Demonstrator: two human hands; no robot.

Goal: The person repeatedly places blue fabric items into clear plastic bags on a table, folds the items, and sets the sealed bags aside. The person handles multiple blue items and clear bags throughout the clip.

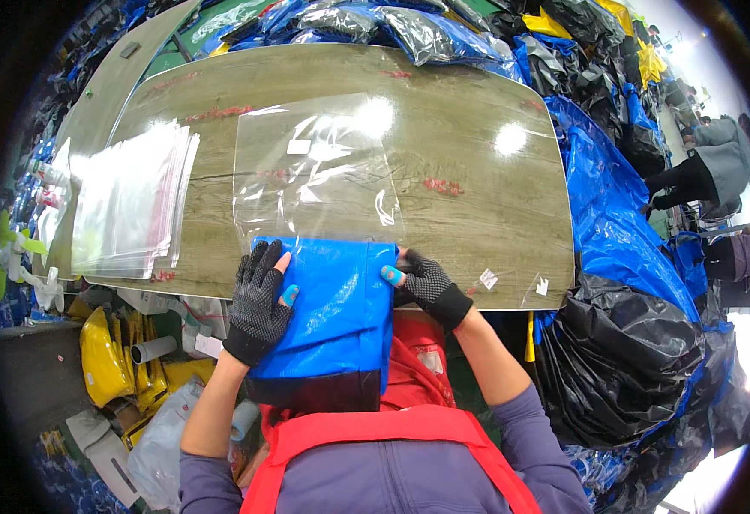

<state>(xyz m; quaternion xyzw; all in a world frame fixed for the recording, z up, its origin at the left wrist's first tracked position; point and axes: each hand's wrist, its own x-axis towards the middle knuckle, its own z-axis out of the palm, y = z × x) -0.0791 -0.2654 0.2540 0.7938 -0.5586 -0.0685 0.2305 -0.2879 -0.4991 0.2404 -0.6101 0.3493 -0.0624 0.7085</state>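
A folded blue tarpaulin [332,300] with a black lower end lies across the table's near edge, reaching toward my lap. My left hand [262,300], in a black dotted glove with bare fingertips, grips its upper left side, thumb on top and fingers along the edge. At the upper right corner my right hand [426,287] pinches it, blue-wrapped thumb on top and other fingers partly hidden. A clear plastic bag [315,188] with a small white label lies flat beyond, its near end meeting the tarpaulin's far edge. Whether the tarpaulin's edge is inside the bag I cannot tell.
A stack of clear bags [131,206] lies left on the wood-patterned table [478,231]. Wrapped blue bundles [435,38] line the far edge. Blue sheeting [606,197] and a black bulging bag [632,360] crowd the right. Yellow pieces [105,360] sit lower left; a person [718,163] stands far right.
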